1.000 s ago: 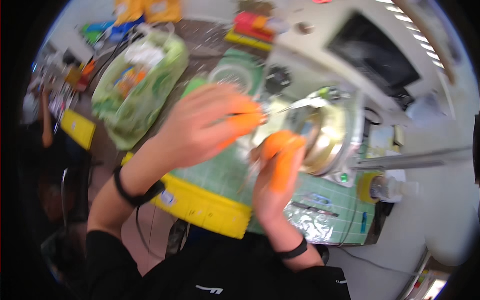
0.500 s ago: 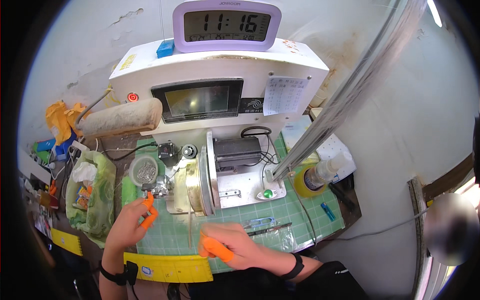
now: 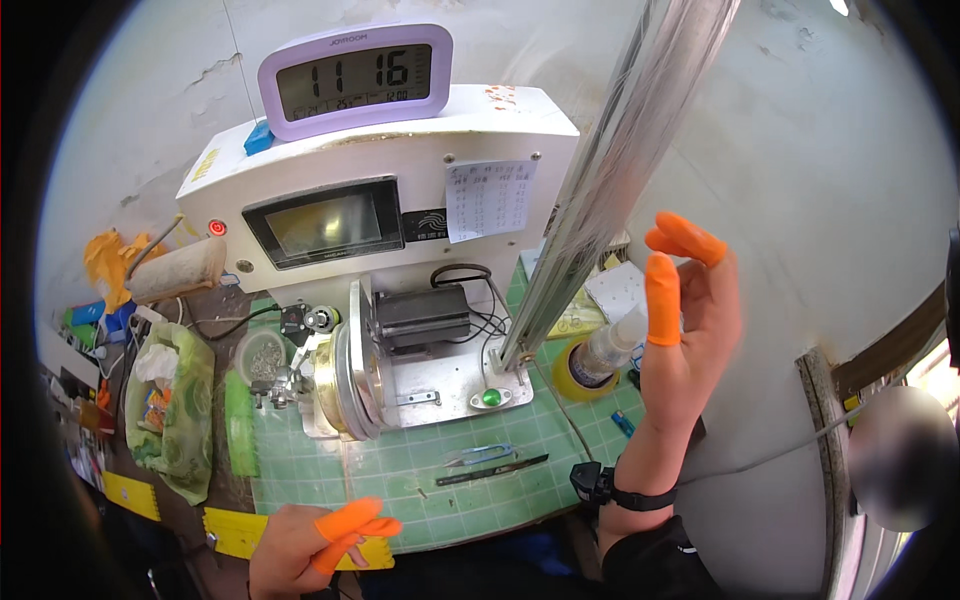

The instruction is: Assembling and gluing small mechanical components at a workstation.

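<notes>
My right hand [image 3: 697,318] is raised at the right, beside a slanting metal column [image 3: 610,170] hung with fine clear strands. Orange finger cots cover its thumb and fingers, whose tips come together; anything between them is too fine to make out. Low at the front edge, my left hand [image 3: 290,550] is over a yellow ruler-like strip [image 3: 235,532]. Its orange-tipped fingers are bent close together, and what they hold, if anything, is hidden. A white machine [image 3: 300,160] with a brass-and-grey wheel [image 3: 335,385] and a small metal clamp fitting [image 3: 287,385] stands beyond both hands.
On the green mat [image 3: 400,500] lie tweezers [image 3: 480,455] and a thin black tool [image 3: 492,470]. A yellow bottle [image 3: 580,375] stands behind my right forearm. Left of the wheel are a bowl of small metal pieces [image 3: 262,358] and a green bag [image 3: 180,430].
My right hand has risen from the mat to the upper right. My left hand has drawn back from the clamp fitting to the front edge. The view has shifted right.
</notes>
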Motion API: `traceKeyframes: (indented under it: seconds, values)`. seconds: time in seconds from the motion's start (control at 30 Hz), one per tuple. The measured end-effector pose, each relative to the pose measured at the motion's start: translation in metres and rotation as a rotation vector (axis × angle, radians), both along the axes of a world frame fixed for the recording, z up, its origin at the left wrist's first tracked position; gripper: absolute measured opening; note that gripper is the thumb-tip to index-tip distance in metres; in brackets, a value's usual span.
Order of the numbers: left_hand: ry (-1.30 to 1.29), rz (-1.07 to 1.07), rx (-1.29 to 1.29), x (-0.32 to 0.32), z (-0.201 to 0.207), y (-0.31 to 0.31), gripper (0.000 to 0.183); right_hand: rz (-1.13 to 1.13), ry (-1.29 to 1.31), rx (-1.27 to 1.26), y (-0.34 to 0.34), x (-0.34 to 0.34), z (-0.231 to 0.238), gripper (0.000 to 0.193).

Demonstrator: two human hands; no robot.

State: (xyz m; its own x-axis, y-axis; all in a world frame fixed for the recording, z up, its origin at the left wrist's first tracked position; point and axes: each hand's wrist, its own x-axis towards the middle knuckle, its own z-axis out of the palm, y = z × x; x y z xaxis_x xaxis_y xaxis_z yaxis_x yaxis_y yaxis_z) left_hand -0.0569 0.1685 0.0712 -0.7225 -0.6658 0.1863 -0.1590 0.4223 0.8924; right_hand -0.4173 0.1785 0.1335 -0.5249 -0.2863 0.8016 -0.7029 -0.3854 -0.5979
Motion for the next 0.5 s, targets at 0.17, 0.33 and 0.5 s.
traceKeyframes:
  seconds: [0.17, 0.33, 0.5]
  values:
    - [-0.087, -0.102, -0.188, -0.024, 0.009, -0.003, 0.035, 0.085, -0.016, 0.091, 0.002, -0.019, -0.005, 0.01]
    - [-0.008, 0.079, -0.003, -0.028, 0.002, 0.011, 0.032, 0.316, -0.207, 0.056, 0.024, -0.016, -0.018, 0.01]
    - [0.03, 0.109, -0.007, -0.043, 0.008, 0.01, 0.025, 0.255, -0.161, 0.073, 0.011, -0.021, -0.01, 0.012]
